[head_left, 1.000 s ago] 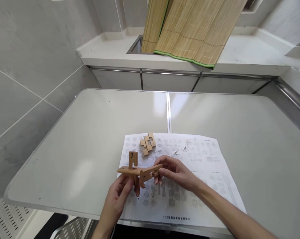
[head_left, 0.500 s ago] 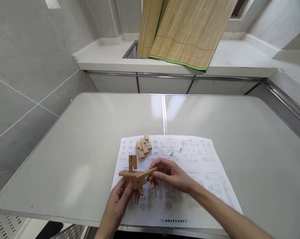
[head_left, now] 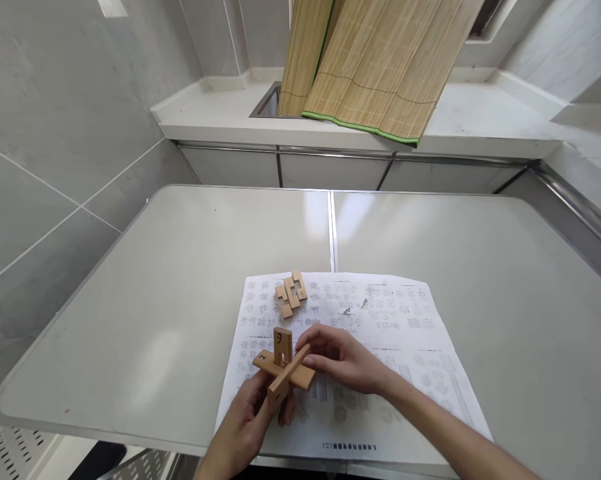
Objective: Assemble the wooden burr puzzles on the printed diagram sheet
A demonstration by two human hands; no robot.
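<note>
Several flat wooden puzzle pieces, fitted crosswise into one another, form a wooden burr puzzle [head_left: 263, 362] above the paper sheet. One upright piece [head_left: 282, 338] bears a 3-like mark, and the piece crossing it is marked 2. From below left, my left hand [head_left: 245, 417] grips the puzzle, thumb on the front end of the slanting piece. My right hand [head_left: 343, 360] pinches the far right end of that slanting piece between thumb and fingers. Past the hands, several loose notched wooden pieces [head_left: 291, 301] lie in a small cluster on the paper.
The printed paper sheet [head_left: 420, 413] with small diagrams lies along the near edge of a pale folding table [head_left: 190, 267]. Across the table stand a white counter [head_left: 215, 123] with a sink [head_left: 270, 103] and a hanging bamboo mat [head_left: 375, 73]. Grey tiled wall rises at left.
My hands have turned the puzzle, so its numbered pieces now show as a cross from above. The loose pieces have stayed on the paper.
</note>
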